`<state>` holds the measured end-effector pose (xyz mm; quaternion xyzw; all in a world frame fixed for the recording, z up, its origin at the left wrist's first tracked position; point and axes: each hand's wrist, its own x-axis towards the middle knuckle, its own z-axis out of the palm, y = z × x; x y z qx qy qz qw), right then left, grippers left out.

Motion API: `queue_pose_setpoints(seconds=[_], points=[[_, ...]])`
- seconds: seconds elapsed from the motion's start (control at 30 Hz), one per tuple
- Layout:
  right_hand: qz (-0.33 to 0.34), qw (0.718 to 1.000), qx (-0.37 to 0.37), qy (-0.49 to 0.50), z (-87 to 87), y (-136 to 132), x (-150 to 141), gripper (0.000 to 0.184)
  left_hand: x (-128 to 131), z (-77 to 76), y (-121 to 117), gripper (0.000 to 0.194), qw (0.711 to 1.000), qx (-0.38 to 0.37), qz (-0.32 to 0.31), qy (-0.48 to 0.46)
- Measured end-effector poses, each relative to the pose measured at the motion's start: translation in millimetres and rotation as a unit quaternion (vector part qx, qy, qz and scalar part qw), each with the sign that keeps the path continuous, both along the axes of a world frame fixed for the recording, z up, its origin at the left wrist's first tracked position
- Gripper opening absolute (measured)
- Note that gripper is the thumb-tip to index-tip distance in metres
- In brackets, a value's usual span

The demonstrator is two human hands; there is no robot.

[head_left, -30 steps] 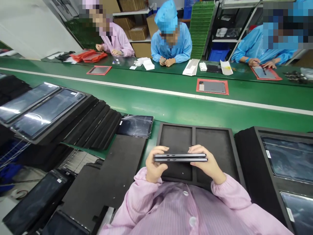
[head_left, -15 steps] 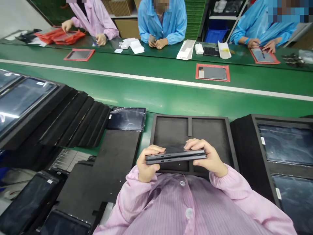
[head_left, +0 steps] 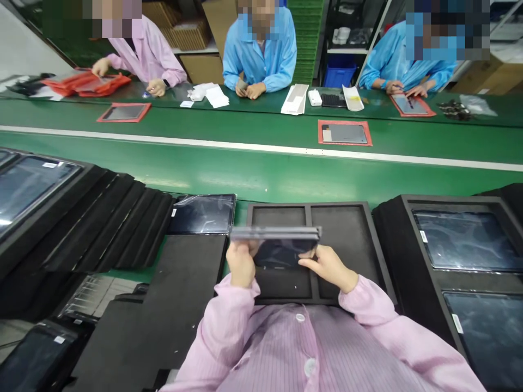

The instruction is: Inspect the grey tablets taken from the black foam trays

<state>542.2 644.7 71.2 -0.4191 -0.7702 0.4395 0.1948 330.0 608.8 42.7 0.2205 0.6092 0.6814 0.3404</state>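
Note:
Two thin grey-edged tablets (head_left: 280,252), one against the other, are held up in front of my chest with a dark glossy screen tilted toward me. My left hand (head_left: 242,263) is closed round their left end, its fingers partly hidden behind them. At the lower right corner, my right hand (head_left: 329,265) pinches the tablets between thumb and fingers. Beneath them lies a black foam tray (head_left: 373,245) with two recesses split by a divider.
On the right, stacked foam trays (head_left: 433,280) hold film-covered tablets. Slanting foam trays (head_left: 108,218) stand at left, beside a tablet (head_left: 203,214) near a flat black foam sheet (head_left: 186,267). Across the green bench (head_left: 196,166) sit three co-workers; a screen panel in a red sleeve (head_left: 345,133) lies there.
The tablets have swung from nearly edge-on to tilted up, showing a screen face, and moved slightly up and left. My right hand has shifted to their lower corner. The camera view has shifted.

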Motion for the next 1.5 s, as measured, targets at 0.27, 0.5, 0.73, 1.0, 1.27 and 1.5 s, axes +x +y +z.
queue_pose_setpoints(seconds=[0.27, 0.5, 0.73, 1.0, 1.27, 1.5], points=[[-0.064, 0.965, 0.04, -0.252, 58.4, -2.1, -36.5, 0.038, 61.0, -5.9, 64.8, 0.033, 0.989, -0.127, -0.067, -0.029], [-0.133, 0.989, -0.028, -0.052, 21.7, 22.4, -43.5, 0.023, 56.8, 1.1, 66.4, 0.036, 0.99, 0.023, -0.137, 0.019], [-0.198, 0.927, -0.257, 0.186, 15.9, 69.7, -56.5, 0.042, 37.8, 13.4, 74.6, 0.024, 0.981, 0.041, -0.18, 0.063], [-0.144, 0.9, -0.336, 0.237, 19.4, 83.0, -55.1, 0.034, 32.2, 25.8, 79.0, 0.02, 0.974, 0.016, -0.219, 0.056], [-0.136, 0.898, -0.328, 0.261, 15.1, 75.3, -61.0, 0.033, 23.8, 28.8, 77.0, 0.022, 0.968, 0.007, -0.242, 0.06], [-0.132, 0.902, -0.325, 0.253, 15.1, 76.4, -63.8, 0.033, 22.7, 26.7, 76.4, 0.021, 0.97, 0.003, -0.238, 0.052]])
